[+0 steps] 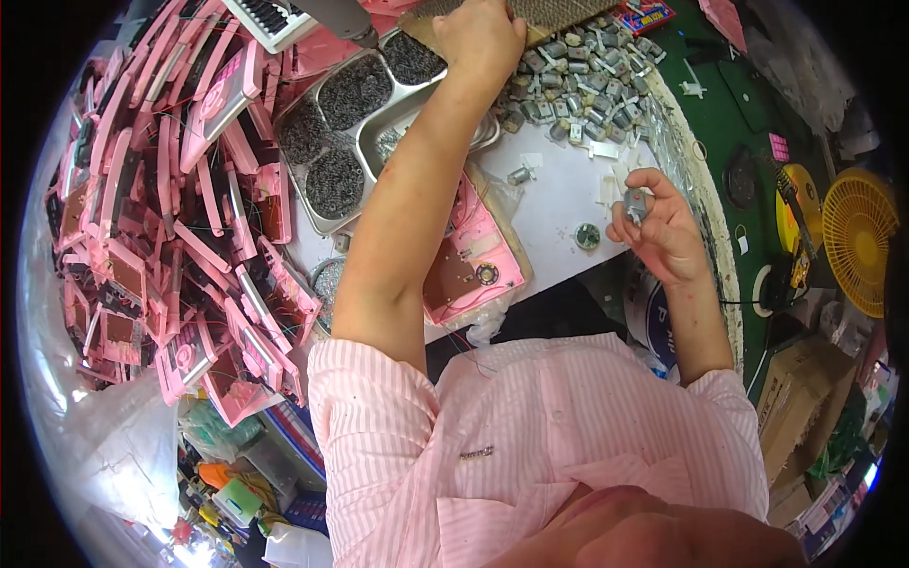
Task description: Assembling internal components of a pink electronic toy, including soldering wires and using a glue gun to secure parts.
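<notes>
My left hand [481, 40] reaches far out over a sheet of corrugated cardboard [559, 21]. Its fingers are curled near the upper picture edge, and whatever they hold is hidden. Raised at the right, my right hand [666, 230] pinches a small grey motor [635, 204] between thumb and fingers. A heap of similar motors [592, 85] lies beyond it. Below my left forearm rests an opened pink plastic casing [492, 241] with a small round speaker [487, 274] and thin wires. Near the right hand is a small round greenish part [587, 236] on the white worktop [559, 204].
A metal tray [327, 224] with compartments of small dark screws stands beneath my left arm. A dark electric screwdriver [343, 21] hangs above it. Pink casings [180, 189] pile up at the left. A yellow fan [857, 241] and cardboard box [803, 398] stand at the right.
</notes>
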Available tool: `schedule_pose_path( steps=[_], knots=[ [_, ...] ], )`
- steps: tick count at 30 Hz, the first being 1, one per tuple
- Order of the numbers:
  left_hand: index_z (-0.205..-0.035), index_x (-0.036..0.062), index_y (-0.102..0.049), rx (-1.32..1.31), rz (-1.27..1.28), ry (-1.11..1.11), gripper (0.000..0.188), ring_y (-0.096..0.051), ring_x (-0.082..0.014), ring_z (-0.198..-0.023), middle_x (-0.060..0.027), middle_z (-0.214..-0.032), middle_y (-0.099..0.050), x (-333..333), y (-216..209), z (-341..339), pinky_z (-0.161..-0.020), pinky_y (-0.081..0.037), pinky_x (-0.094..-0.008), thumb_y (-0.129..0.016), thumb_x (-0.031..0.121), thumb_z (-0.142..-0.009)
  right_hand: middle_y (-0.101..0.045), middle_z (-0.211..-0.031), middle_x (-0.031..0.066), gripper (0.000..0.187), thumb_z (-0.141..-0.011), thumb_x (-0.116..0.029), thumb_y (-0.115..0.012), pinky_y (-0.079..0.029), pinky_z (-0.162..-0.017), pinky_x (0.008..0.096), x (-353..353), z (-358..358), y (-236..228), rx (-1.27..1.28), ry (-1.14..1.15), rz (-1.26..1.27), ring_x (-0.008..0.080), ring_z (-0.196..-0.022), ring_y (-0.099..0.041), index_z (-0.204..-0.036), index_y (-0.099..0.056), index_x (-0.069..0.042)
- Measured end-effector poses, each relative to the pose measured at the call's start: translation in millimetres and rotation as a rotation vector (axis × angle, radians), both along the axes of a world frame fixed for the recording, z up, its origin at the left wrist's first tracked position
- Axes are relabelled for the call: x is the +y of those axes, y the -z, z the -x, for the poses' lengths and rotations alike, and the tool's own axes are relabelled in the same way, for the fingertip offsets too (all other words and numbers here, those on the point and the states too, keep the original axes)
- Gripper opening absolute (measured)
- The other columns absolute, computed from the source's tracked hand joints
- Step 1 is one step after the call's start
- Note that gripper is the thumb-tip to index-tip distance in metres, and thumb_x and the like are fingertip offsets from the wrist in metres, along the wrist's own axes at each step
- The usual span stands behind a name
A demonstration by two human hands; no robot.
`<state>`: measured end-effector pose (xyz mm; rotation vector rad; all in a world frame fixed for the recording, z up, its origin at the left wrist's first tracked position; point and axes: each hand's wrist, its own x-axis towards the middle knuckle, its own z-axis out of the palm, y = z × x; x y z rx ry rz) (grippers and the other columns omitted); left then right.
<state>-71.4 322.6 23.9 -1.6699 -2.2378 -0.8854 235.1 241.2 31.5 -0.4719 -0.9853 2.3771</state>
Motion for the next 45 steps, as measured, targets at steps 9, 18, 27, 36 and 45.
schedule_pose_path(
  steps=[9,18,27,36,45],
  knots=[
    [-0.088,0.0060,-0.064,0.240,-0.183,0.113,0.007,-0.065,-0.0376,-0.084,-0.0160,-0.088,-0.066,-12,-10,6,-0.072,-0.051,-0.0453,-0.063,0.013,-0.090,-0.057,-0.080,-0.0005,0.038,-0.088,0.000,-0.065,-0.045,-0.064,0.0249,-5,-14,-10,-0.717,-0.110,-0.896,0.0081,-0.070,-0.055,-0.126,-0.066,-0.006],
    [-0.097,0.0008,-0.070,-0.686,-0.236,0.385,0.010,-0.067,-0.0161,-0.070,-0.0086,-0.081,-0.071,-153,-39,-51,-0.067,-0.053,-0.0293,-0.070,0.008,-0.089,-0.067,-0.090,0.0107,0.036,-0.083,-0.007,-0.065,-0.052,-0.075,0.0399,-10,-2,-1,-0.896,-0.229,-1.262,0.0285,-0.082,-0.065,-0.119,-0.066,-0.007],
    [-0.103,-0.0018,-0.067,-1.436,-0.003,0.241,0.011,-0.062,-0.0113,-0.078,-0.0047,-0.092,-0.063,-296,-27,-86,-0.066,-0.050,-0.0224,-0.065,-0.004,-0.092,-0.069,-0.097,0.0129,0.036,-0.078,-0.007,-0.064,-0.052,-0.078,0.0444,-15,17,0,-0.896,-0.298,-1.557,0.0336,-0.089,-0.065,-0.115,-0.066,-0.007],
    [-0.112,-0.0007,-0.064,-1.262,-0.088,0.170,0.026,-0.068,-0.0159,-0.086,-0.0096,-0.098,-0.069,-324,-6,-114,-0.072,-0.056,-0.0277,-0.072,-0.004,-0.087,-0.055,-0.080,-0.0051,0.042,-0.087,-0.001,-0.071,-0.039,-0.059,0.0181,-56,44,-17,-0.414,-0.256,-0.365,0.0021,-0.067,-0.049,-0.128,-0.063,-0.001],
    [-0.127,-0.0011,-0.047,-1.228,-0.124,0.300,0.046,-0.064,-0.0158,-0.102,-0.0126,-0.112,-0.062,-331,-1,-113,-0.083,-0.059,-0.0285,-0.068,-0.013,-0.088,-0.058,-0.088,-0.0010,0.049,-0.087,-0.003,-0.069,-0.041,-0.059,0.0190,-79,61,-7,-0.283,-0.471,0.063,0.0045,-0.068,-0.050,-0.135,-0.057,0.001]
  ],
)
